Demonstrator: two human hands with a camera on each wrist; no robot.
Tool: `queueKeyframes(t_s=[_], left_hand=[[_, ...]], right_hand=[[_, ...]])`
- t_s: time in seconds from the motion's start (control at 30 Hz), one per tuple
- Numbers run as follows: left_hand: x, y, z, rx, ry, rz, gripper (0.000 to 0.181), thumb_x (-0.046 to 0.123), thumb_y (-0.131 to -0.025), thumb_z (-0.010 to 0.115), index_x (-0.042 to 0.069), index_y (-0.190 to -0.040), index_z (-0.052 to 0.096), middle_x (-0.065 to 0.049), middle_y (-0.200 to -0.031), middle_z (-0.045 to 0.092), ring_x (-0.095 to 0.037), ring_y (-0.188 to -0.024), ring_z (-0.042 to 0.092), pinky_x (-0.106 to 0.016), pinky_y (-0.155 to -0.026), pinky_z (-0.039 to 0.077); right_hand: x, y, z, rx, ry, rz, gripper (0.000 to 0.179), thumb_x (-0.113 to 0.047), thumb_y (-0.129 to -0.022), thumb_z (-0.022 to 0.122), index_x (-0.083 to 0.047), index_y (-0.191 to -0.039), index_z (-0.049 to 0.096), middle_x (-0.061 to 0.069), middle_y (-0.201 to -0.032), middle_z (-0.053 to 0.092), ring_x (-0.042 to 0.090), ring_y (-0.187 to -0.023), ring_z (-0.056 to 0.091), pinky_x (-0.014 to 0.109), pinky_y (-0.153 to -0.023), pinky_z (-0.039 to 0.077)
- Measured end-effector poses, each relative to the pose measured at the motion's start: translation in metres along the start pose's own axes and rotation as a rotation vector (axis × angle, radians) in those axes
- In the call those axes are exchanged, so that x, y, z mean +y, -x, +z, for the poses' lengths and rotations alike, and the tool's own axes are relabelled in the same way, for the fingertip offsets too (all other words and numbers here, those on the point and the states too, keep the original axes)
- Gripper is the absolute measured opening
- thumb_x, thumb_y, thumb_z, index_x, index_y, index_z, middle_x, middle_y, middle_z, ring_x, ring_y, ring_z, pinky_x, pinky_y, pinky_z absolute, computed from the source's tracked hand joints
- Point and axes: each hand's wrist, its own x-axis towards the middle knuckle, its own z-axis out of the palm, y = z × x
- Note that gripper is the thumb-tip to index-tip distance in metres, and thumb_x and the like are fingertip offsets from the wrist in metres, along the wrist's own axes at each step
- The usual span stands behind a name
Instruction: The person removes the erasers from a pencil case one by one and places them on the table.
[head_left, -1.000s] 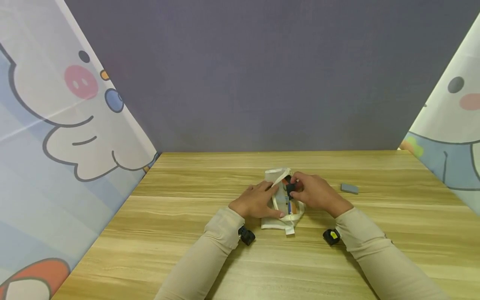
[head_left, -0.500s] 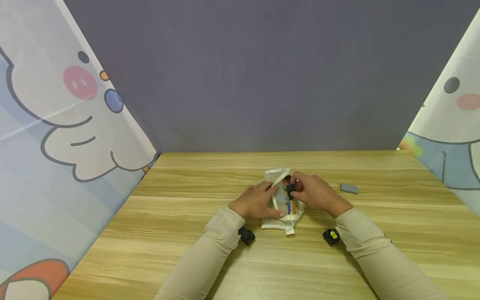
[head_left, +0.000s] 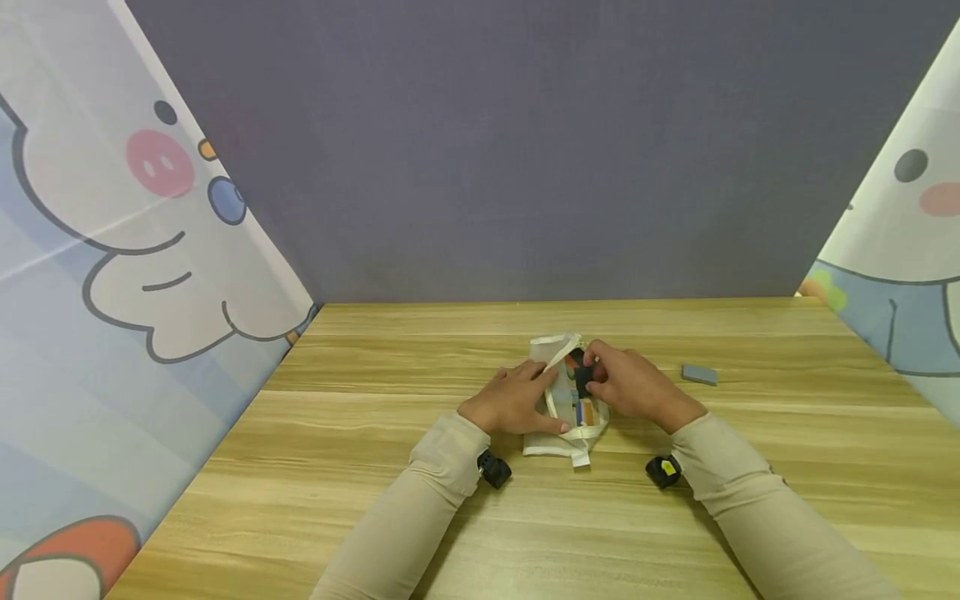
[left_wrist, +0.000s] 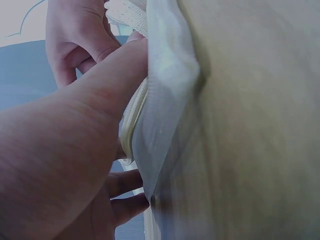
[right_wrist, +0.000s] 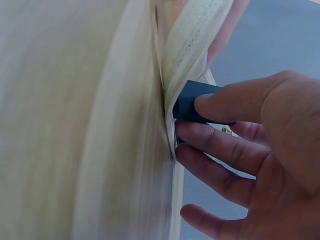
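A pale mesh zipper pouch (head_left: 546, 446) lies on the table with its zipper opening spread. My left hand (head_left: 510, 402) rests on its left side, fingers and thumb spread apart along the zipper edge. In the left wrist view the thumb and fingertips touch the pouch cloth (left_wrist: 167, 75). My right hand (head_left: 633, 387) pinches a small black rectangular block (right_wrist: 186, 102) between thumb and fingers at the pouch's opening, partly inside it. An orange and blue piece (head_left: 586, 412) shows inside the pouch, below the black block. Other contents are too small to tell.
A flat grey rectangular block (head_left: 699, 374) lies on the wooden table (head_left: 375, 367), right of the right hand. A dark grey panel (head_left: 510, 150) stands behind the table. Cartoon-printed cloths (head_left: 82, 400) hang at both sides. Each wrist bears a black camera.
The black block in my right fingers has shifted and turned slightly within the pouch's opening. The left hand, pouch and grey block have stayed in place.
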Motion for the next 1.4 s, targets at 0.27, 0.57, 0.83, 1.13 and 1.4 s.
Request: queueKeyframes(t_s=[0.27,0.57,0.83,1.13,1.4], left_hand=[[-0.0011,0.001,0.001,0.007,-0.007,0.005,0.095,0.069,-0.09,0.058,0.021,-0.162,0.022,-0.008,-0.162,0.025,-0.024,-0.148,0.027,-0.054,-0.116,0.024],[-0.0005,0.0003,-0.0017,0.001,0.008,-0.001,0.095,0.068,-0.09,0.059,0.021,-0.163,0.019,-0.008,-0.163,0.022,-0.026,-0.149,0.024,-0.055,-0.117,0.021],[-0.0009,0.001,-0.0005,-0.006,-0.004,0.002,0.094,0.068,-0.091,0.058,0.021,-0.162,0.02,-0.008,-0.163,0.022,-0.026,-0.149,0.024,-0.055,-0.117,0.021],[0.0017,0.0034,-0.0059,-0.017,0.011,0.007,0.094,0.067,-0.091,0.058,0.02,-0.163,0.019,-0.009,-0.163,0.021,-0.027,-0.149,0.024,-0.056,-0.117,0.021],[0.0015,0.0011,-0.0036,-0.027,0.006,-0.001,0.093,0.068,-0.092,0.057,0.02,-0.163,0.02,-0.009,-0.164,0.02,-0.027,-0.15,0.022,-0.056,-0.117,0.019]], right_hand=[[-0.0011,0.0002,0.0022,0.005,-0.012,-0.007,0.027,-0.007,-0.096,0.067,-0.003,-0.119,0.053,0.002,-0.091,0.066,0.014,-0.076,0.064,0.039,-0.068,0.053],[-0.003,-0.001,0.0002,-0.015,-0.008,0.012,0.035,-0.005,-0.093,0.07,-0.003,-0.124,0.054,-0.001,-0.086,0.062,0.012,-0.069,0.058,0.037,-0.065,0.05],[-0.0056,-0.0001,0.0027,-0.063,-0.011,0.034,0.046,-0.006,-0.091,0.072,-0.005,-0.134,0.056,-0.002,-0.082,0.059,0.012,-0.066,0.055,0.034,-0.062,0.047],[-0.0084,-0.0013,0.0002,-0.113,0.0,0.058,0.056,-0.006,-0.091,0.073,-0.003,-0.141,0.05,0.0,-0.084,0.06,0.014,-0.069,0.057,0.035,-0.064,0.048],[-0.0069,-0.0014,0.0022,-0.114,0.019,0.067,0.055,-0.007,-0.092,0.073,-0.003,-0.142,0.05,0.001,-0.087,0.06,0.015,-0.072,0.057,0.035,-0.065,0.048]])
